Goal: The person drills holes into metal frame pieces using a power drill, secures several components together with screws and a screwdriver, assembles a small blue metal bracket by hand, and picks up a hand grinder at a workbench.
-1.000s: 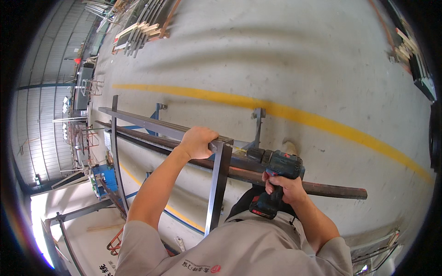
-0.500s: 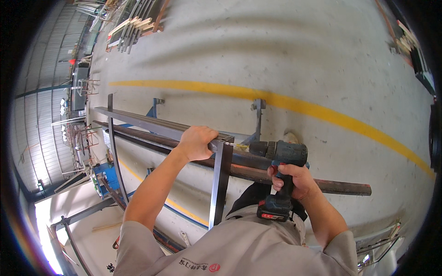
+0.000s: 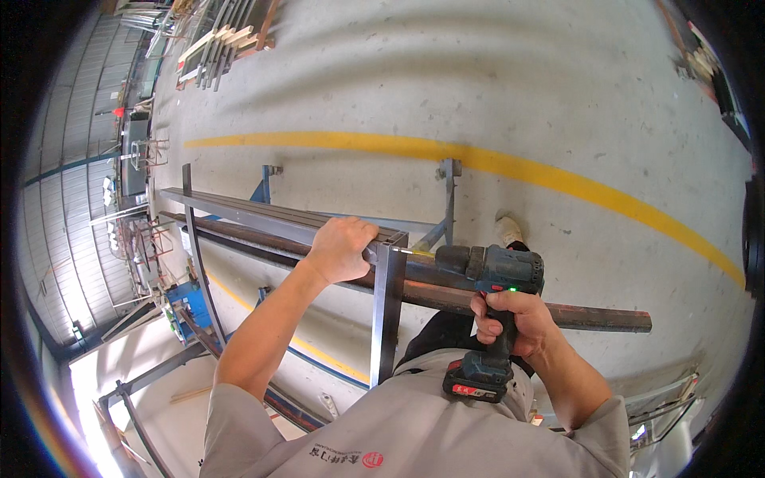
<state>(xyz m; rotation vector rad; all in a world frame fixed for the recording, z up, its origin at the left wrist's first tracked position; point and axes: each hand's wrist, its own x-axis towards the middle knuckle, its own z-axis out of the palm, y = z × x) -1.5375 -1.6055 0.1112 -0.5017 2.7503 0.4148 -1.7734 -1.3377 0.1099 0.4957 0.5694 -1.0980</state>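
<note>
My left hand is closed over the near end of a long dark-grey metal profile, its fingers partly hidden behind the metal. A shorter metal bar meets that end at a corner and runs back toward my body. My right hand grips a dark cordless drill by its handle, with a small green light lit on the body. From the chuck a thin bit points left and reaches the corner of the frame; whether it is inside the metal I cannot tell.
Dark beams lie under the frame, on blue trestle legs. A yellow line crosses the grey floor beyond. Stacked profiles stand at far left, a blue machine at left. A shoe shows beside the drill.
The drill and my right hand have shifted slightly right, and a green light now shows on the drill. My left hand keeps its hold. The shoe has come further into view.
</note>
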